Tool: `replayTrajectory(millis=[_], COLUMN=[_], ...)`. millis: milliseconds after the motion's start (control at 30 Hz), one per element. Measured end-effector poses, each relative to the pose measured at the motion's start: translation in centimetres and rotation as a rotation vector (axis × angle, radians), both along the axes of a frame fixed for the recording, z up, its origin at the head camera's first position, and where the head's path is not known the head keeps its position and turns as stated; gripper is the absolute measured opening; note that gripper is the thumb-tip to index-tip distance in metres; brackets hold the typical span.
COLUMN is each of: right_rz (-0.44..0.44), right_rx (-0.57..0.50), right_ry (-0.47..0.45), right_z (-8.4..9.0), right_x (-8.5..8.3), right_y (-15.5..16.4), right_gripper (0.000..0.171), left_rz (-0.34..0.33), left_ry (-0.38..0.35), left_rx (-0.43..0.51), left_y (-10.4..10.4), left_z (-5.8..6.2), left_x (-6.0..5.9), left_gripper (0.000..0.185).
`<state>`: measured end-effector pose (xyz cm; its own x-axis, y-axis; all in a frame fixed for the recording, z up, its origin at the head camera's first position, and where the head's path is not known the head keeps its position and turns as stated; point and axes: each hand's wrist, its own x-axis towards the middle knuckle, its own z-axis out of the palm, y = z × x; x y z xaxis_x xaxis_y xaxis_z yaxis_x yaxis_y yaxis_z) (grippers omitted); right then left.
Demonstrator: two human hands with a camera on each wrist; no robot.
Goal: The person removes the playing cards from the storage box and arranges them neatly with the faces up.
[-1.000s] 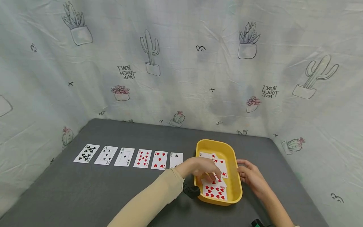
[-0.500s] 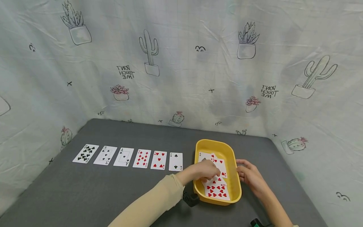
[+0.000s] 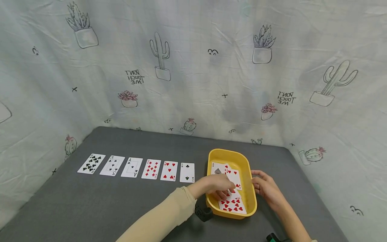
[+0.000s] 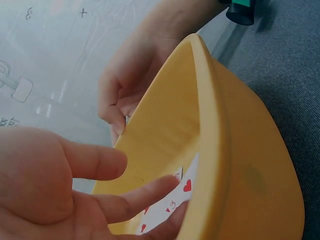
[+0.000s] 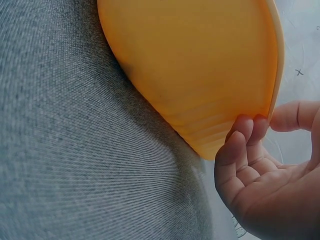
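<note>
Left hand [image 3: 216, 187] is inside the yellow tray [image 3: 250, 201], fingers loosely spread and reaching down onto the loose cards [image 3: 231, 201] directly under the grip; no clear pinch on a card in the left wrist view; right hand [image 3: 266, 188] steadies the tray's right wall from outside, fingertips curled against it; cards lie flat on the tray floor, long axis roughly along the tray; left hand is nearer; dealt row [image 3: 137, 167] sits well left on the grey surface [image 3: 90, 208].
</note>
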<state>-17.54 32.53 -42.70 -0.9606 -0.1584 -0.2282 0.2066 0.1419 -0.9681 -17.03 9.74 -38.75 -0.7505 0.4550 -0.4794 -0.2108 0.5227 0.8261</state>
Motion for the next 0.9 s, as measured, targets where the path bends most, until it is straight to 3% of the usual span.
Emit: replayTrajectory(millis=[333,533,667,900], right_rz=[-0.035,-0.029,-0.022,-0.043], right_rx=[0.010,-0.002,0.003,0.003], right_ry=[-0.030,-0.034,-0.028,-0.030], right_z=[0.08,0.33,0.39,0.18], right_x=[-0.29,-0.33,-0.33,-0.34], right_y=[-0.32,-0.39,-0.35,-0.29], right_gripper=[0.045,0.048,0.048,0.045], left_rz=[-0.053,-0.055,-0.006,0.153], left_ry=[0.069,0.041,-0.008,-0.090], left_rx=[-0.055,-0.025,-0.015,0.076], left_y=[0.16,0.02,-0.10,0.27], left_z=[0.28,-0.25,-0.13,-0.44], left_x=[0.23,-0.02,-0.13,-0.02], left_gripper=[0.026,0.024,0.023,0.016])
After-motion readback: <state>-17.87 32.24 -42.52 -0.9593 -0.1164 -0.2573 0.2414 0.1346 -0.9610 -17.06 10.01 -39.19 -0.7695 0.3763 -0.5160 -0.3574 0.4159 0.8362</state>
